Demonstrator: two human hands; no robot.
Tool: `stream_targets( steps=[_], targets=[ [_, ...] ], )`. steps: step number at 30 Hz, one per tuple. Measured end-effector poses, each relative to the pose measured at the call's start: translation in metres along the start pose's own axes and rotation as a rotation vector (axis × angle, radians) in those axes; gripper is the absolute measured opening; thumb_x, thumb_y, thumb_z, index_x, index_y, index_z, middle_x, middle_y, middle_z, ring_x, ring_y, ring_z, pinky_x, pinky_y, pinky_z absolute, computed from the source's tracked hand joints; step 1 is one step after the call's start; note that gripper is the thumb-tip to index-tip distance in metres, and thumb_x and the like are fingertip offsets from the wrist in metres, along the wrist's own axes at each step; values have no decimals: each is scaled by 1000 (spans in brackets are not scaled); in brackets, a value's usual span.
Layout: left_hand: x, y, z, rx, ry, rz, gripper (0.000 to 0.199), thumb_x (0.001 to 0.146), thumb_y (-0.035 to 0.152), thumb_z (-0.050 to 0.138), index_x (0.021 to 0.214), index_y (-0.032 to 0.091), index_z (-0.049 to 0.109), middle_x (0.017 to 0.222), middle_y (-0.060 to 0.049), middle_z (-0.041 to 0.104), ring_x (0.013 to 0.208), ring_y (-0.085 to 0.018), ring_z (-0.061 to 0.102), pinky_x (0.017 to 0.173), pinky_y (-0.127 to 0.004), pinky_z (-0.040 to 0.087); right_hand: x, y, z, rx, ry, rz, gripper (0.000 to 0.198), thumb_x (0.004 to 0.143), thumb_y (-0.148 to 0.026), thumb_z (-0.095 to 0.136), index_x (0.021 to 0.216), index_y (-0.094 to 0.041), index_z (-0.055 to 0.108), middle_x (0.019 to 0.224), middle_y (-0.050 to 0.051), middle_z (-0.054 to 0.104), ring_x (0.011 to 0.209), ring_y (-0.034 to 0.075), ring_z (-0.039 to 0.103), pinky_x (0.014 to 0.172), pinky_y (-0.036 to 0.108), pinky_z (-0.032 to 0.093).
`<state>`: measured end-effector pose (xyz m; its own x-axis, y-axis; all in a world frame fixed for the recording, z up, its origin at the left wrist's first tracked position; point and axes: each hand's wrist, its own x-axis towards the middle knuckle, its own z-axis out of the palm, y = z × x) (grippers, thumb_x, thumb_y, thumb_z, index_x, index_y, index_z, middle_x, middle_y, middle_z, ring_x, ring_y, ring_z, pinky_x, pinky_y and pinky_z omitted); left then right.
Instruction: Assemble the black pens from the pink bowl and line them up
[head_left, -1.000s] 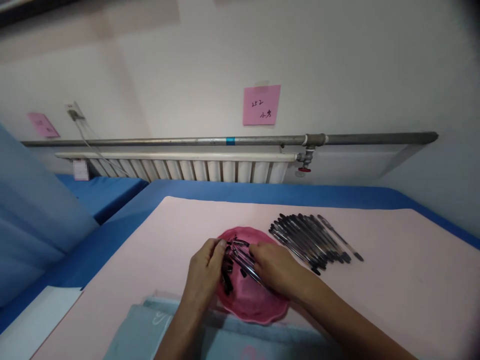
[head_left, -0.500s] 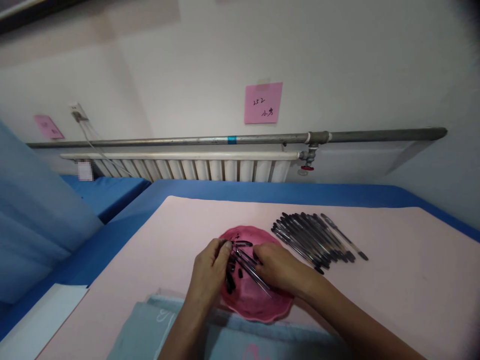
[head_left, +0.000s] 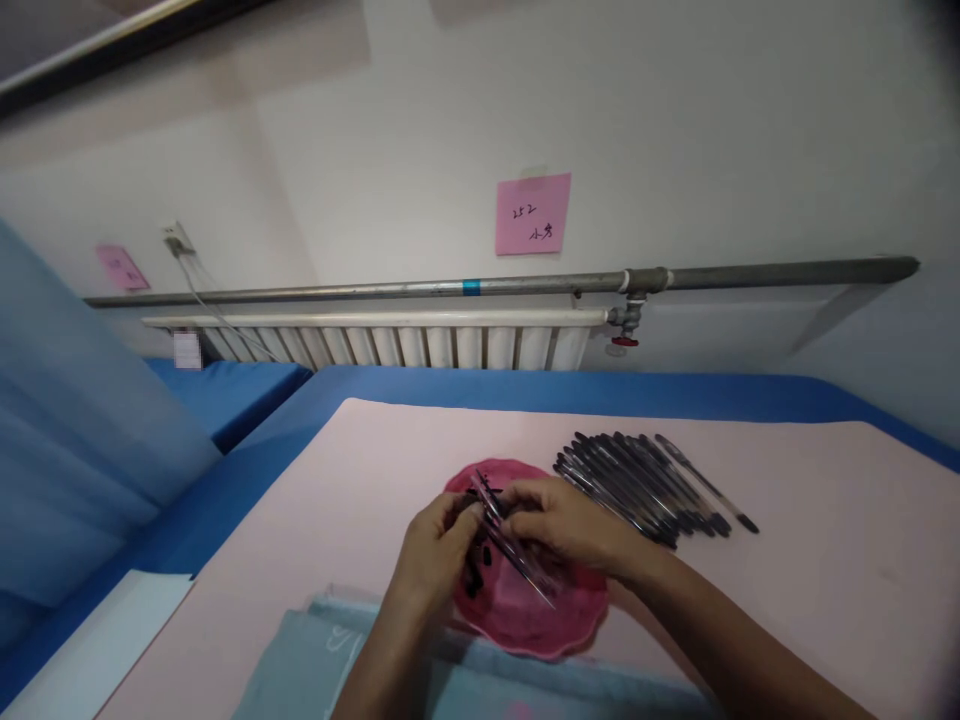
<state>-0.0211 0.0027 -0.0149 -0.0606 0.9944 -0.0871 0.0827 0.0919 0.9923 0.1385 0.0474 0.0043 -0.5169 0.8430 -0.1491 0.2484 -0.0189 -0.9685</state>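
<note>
Both hands work over a pink scalloped plate (head_left: 525, 635) that holds black pen caps (head_left: 474, 578) and clear pen barrels (head_left: 529, 570). My right hand (head_left: 566, 520) is closed, thumb and fingers pinching a clear pen barrel (head_left: 484, 487) whose upper end points up and away. My left hand (head_left: 431, 560) is at the plate's left side, its thumb and fingers pressed together close to the right fingertips. What sits between the left fingers is hidden. To the right of the plate lies a slanted row of assembled black-capped pens (head_left: 622, 480), with one pen (head_left: 709, 485) slightly apart.
Pink sheeting (head_left: 810, 560) covers a blue padded bed (head_left: 570, 385). Folded light-blue cloth (head_left: 292, 660) lies at the near edge, with white paper (head_left: 112, 640) at left. A radiator (head_left: 420, 345) and a metal pipe (head_left: 375, 291) run along the wall. A blue curtain (head_left: 75, 450) hangs at left.
My right hand has lifted a clear barrel from a low grip in the plate to a raised, tilted position near my left fingers. The view has shifted slightly.
</note>
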Motion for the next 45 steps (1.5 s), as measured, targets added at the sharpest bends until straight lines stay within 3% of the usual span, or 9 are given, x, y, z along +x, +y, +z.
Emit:
stream_targets(
  steps=[8,12,16,22,29,33,38,42,45],
  targets=[
    [-1,2,6,-251,-19,-41,24,75,38,59,83,16,64,71,1,62,64,-12,53,62,-23,43,-1,-3,11,132,39,33,8,69,-20,57,71,-21,65,48,-6,54,40,9,44,40,20,32],
    [-2,0,5,-178,7,15,21,79,36,55,79,16,61,71,1,59,67,-13,53,64,-24,43,1,-5,1,193,247,-59,9,71,-27,61,75,-19,60,49,-6,55,37,8,43,38,20,33],
    [-4,3,6,-94,-103,67,27,84,34,49,102,19,63,87,-3,65,79,-16,58,75,-29,46,0,-14,-6,438,450,-233,18,72,-34,64,75,-19,55,65,-1,62,50,10,54,43,20,41],
    [-6,7,7,32,-160,145,32,85,30,48,111,21,64,116,-6,64,109,-21,55,98,-35,38,-2,-18,-2,590,444,-286,21,69,-32,67,78,-18,54,83,4,64,57,11,57,42,20,44],
    [-5,7,5,46,-176,162,33,85,27,47,113,20,63,111,-6,65,106,-21,56,94,-35,39,-4,-17,-3,518,392,-325,19,73,-32,64,79,-18,53,75,2,63,57,12,58,42,20,44],
    [-5,6,4,56,-194,95,34,85,27,47,114,20,63,90,-5,67,81,-19,59,76,-32,45,-8,-23,-7,339,382,-334,18,77,-34,60,79,-18,53,63,-1,60,50,10,54,44,21,44],
    [-6,4,3,58,-209,45,33,84,32,50,111,20,64,71,-3,62,62,-15,54,61,-27,43,-8,-21,-10,261,338,-217,15,75,-33,57,74,-18,53,54,-4,57,43,9,49,43,21,38],
    [-6,4,3,-81,-190,-9,31,82,32,54,108,18,65,62,0,58,56,-12,51,55,-24,41,-6,-18,-8,96,196,-149,13,74,-30,58,74,-17,59,63,-2,60,51,10,51,48,22,39],
    [-5,8,2,-282,-133,-42,27,78,31,61,100,16,67,67,0,60,57,-9,52,56,-21,42,-8,-21,-10,-142,230,-180,15,77,-29,54,81,-17,62,74,1,64,62,13,56,56,24,41]
  ],
)
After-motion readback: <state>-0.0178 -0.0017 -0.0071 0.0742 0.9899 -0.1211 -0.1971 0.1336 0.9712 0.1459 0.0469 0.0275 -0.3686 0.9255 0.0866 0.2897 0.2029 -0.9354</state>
